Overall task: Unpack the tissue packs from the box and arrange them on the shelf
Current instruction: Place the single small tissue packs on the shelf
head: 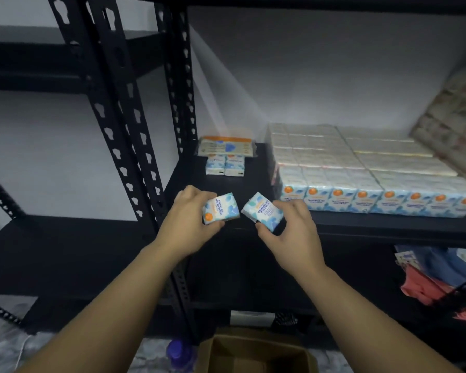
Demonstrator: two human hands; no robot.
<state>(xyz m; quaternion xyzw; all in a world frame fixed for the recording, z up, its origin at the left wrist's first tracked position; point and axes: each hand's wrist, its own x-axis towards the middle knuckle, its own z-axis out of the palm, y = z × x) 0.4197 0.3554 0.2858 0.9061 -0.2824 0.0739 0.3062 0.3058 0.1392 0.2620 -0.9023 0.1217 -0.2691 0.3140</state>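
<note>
My left hand (189,219) grips a small blue-and-white tissue pack (221,208) at the front edge of the black shelf (388,224). My right hand (293,230) holds a second tissue pack (262,210), tilted, just to the right of the first. Both packs hover over the shelf's bare left part. Two packs (225,165) stand side by side further back, in front of a flat wrapped bundle (226,146). A large block of stacked packs (361,170) fills the shelf's right side. The open cardboard box (253,354) sits on the floor below, its inside dark.
Black perforated uprights (119,117) stand to the left of the hands. A patterned bundle (452,122) leans at the far right. On the lower shelf lie red and blue items (436,281). A purple bottle cap (179,351) sits beside the box.
</note>
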